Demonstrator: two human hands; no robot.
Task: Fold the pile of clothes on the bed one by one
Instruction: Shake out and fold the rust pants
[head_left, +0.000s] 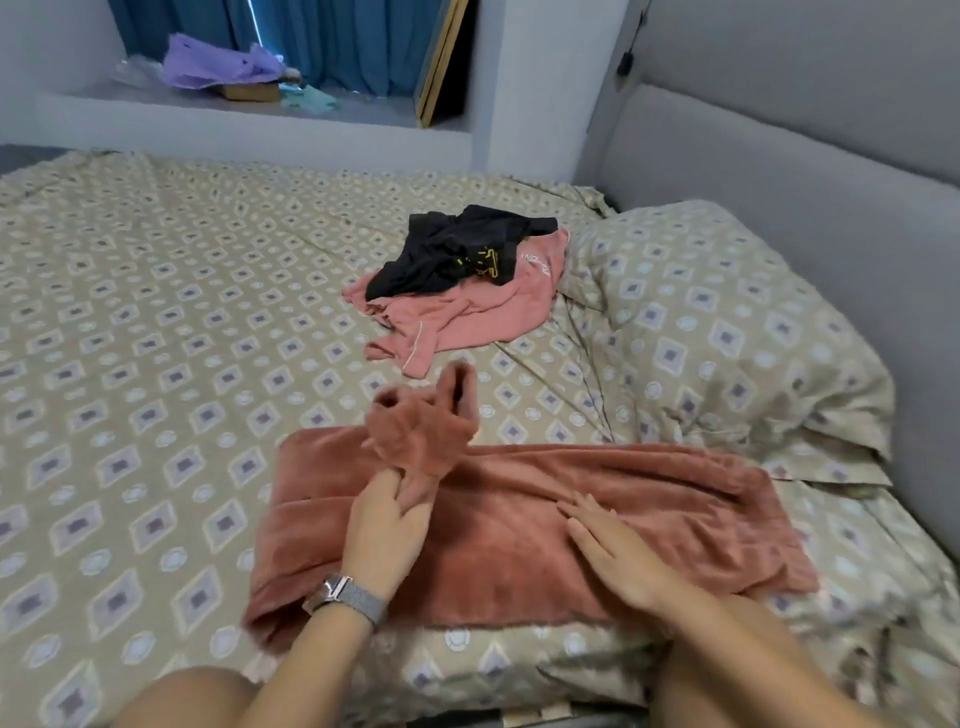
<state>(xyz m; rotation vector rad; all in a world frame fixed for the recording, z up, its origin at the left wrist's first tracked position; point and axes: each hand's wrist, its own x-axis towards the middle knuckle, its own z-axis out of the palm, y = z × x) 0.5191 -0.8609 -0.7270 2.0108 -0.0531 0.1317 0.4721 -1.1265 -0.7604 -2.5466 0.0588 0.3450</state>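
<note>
A rust-brown fleece garment lies spread across the near part of the bed. My left hand, with a watch on its wrist, is shut on a bunched end of this garment and lifts it above the rest; that end is blurred. My right hand lies flat and open on the middle of the garment. Farther back, a small pile holds a pink garment with a black garment on top.
The bed carries a beige patterned sheet. A pillow in the same pattern lies at the right by a grey padded headboard. Beyond the bed, a window ledge holds purple cloth before blue curtains.
</note>
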